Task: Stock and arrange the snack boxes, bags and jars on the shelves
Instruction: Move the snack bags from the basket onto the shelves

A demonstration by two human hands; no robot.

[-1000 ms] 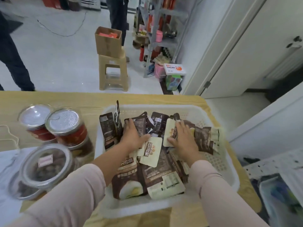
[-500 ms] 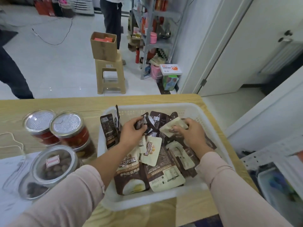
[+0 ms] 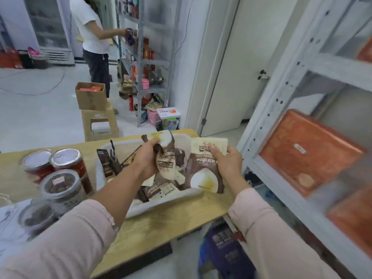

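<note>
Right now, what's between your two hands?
In the head view, two brown-and-cream bags: the left hand grips the crumpled snack bag, the right hand pinches the flat snack bag, both above the white basket.

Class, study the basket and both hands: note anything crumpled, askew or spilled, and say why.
The brown snack bag in the left hand is crumpled in its grip; the larger bag in the right hand hangs smooth. Dark packets stand on edge at the left wall of the white basket. Nothing looks spilled.
</note>
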